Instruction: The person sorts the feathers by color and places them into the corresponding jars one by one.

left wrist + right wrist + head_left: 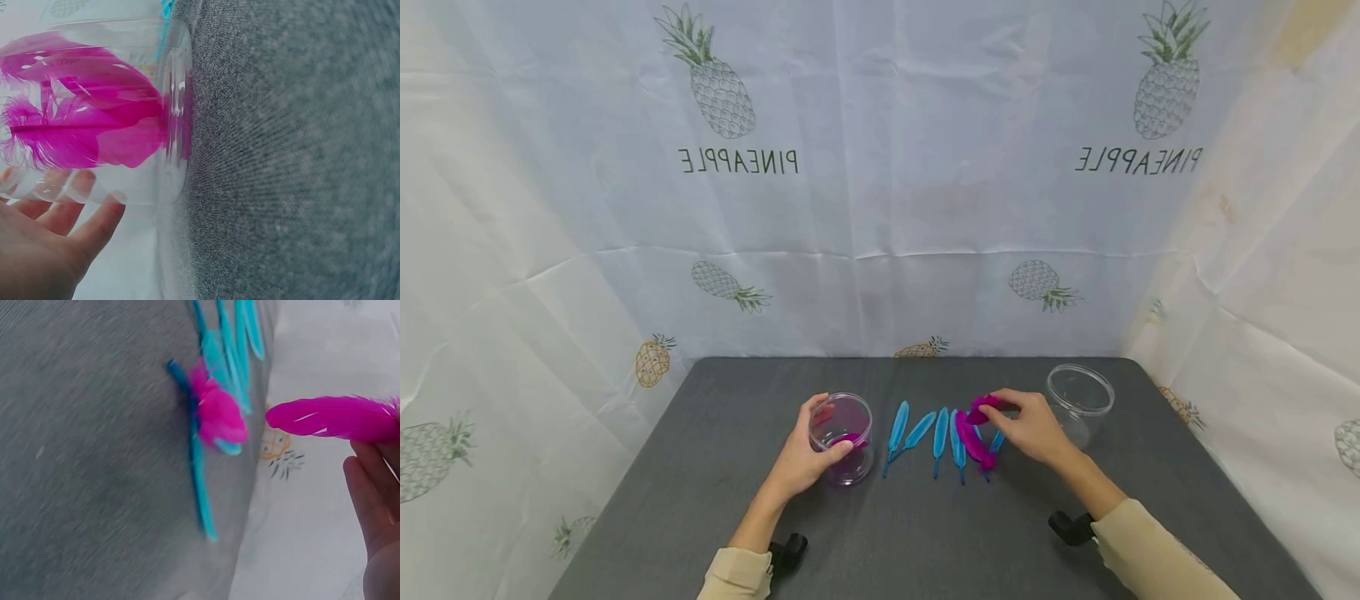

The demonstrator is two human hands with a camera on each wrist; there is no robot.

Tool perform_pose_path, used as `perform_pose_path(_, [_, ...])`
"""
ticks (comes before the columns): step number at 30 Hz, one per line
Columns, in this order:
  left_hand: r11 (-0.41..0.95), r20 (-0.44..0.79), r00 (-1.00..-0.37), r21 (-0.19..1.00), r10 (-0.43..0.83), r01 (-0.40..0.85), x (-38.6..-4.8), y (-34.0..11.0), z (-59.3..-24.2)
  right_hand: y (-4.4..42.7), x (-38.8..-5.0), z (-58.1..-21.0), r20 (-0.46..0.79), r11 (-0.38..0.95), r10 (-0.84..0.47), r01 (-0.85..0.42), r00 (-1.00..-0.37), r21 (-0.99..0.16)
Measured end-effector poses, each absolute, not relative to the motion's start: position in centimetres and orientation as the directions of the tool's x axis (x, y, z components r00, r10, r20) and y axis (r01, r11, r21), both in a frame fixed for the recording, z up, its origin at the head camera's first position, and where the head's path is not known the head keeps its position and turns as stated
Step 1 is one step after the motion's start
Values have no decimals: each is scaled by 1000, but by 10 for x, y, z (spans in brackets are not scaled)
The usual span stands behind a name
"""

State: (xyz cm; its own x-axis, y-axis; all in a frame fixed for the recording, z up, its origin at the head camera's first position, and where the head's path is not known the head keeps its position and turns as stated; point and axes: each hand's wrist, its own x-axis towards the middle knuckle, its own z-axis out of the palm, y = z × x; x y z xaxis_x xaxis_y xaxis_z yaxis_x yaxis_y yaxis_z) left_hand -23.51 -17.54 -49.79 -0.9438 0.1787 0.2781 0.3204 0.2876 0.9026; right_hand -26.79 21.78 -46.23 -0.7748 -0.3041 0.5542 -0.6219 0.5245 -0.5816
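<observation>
My left hand (pixel 801 458) grips a clear plastic jar (pixel 859 475), fingers round its far side and thumb on the near side. Magenta feathers (pixel 119 125) show through the wall of this jar, which is upright on the table. My right hand (pixel 1036 427) pinches a magenta feather (pixel 331 419) between thumb and fingers, held above the table. Below it another magenta feather (pixel 974 446) lies across several blue feathers (pixel 941 433) spread in a row between the two hands. The right hand covers part of the rightmost blue feathers in the head view.
A second clear jar (pixel 1084 413) stands at the right, just behind my right hand. The dark grey table (pixel 715 417) ends at a white pineapple-print cloth (pixel 880 208) hanging behind and at the sides. Black wrist mounts (pixel 788 552) sit at both cuffs.
</observation>
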Motion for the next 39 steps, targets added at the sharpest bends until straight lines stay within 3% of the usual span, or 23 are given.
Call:
perform_pose_path(17, [270, 286, -939, 905, 192, 330, -236, -175, -499, 171, -270, -432, 549, 448, -275, -610, -790, -654])
perform_pose_path(39, [286, 279, -942, 902, 188, 324, -236, -175, -499, 111, -271, -401, 645, 258, -259, -695, -719, -671])
